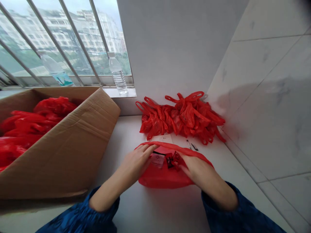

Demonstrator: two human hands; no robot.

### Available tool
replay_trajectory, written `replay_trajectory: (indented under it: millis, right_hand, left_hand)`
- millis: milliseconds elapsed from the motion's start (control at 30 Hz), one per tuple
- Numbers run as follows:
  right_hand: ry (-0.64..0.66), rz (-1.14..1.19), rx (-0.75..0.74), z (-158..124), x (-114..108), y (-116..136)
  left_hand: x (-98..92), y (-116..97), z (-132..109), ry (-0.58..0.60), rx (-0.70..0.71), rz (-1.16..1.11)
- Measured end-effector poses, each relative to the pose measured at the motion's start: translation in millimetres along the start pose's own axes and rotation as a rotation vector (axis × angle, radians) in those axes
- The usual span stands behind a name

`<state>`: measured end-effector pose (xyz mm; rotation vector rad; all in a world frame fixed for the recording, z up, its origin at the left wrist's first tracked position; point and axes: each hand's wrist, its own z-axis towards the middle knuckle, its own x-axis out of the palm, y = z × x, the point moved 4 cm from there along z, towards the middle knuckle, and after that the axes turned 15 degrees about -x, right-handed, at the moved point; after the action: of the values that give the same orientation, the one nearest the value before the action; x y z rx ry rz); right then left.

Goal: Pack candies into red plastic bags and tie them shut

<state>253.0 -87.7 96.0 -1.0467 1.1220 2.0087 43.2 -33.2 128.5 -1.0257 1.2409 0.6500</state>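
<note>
— Where is the red plastic bag (165, 176) lying, and why flat like that?

— It lies on the white counter (155, 210), just in front of the person, mouth turned away toward the wall. Flat, it lets both hands work the opening at once.

— What are the hands doing?

— The left hand (137, 160) has its fingers stretched out nearly straight, resting on the bag's upper rim and pinning that edge down. The right hand (198, 170) is curled loosely, fingertips at the small dark-red packets (173, 159) in the mouth; whether it actually pinches one I cannot tell.

— Anything else inside?

— A pale card or label (157, 160) beside the packets.

— And around it?

— A heap of tied red bags (181, 118) sits against the wall, well clear of the hands. A cardboard box (65, 145) to the left holds more red bags. Two water bottles (118, 73) stand on the window ledge.
</note>
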Motion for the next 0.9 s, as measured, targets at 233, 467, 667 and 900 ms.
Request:
replay_trajectory:
  millis: [233, 467, 667, 900]
  right_hand:
    - [0.072, -0.256, -0.262, -34, -37, 32]
    - [-0.01, -0.451, -0.308, -54, -59, 24]
    - [0.022, -0.608, -0.298, -61, -61, 14]
    - [0.086, -0.326, -0.285, -61, -66, 6]
  left_hand:
    - [-30.2, 8, -50, -0.018, 0.184, -0.087]
    - [-47.9, 29, -68, -0.156, 0.192, 0.047]
    - [-46.2, 32, -68, -0.179, 0.151, 0.061]
    - [-36.6, 35, -54, -0.179, 0.082, 0.066]
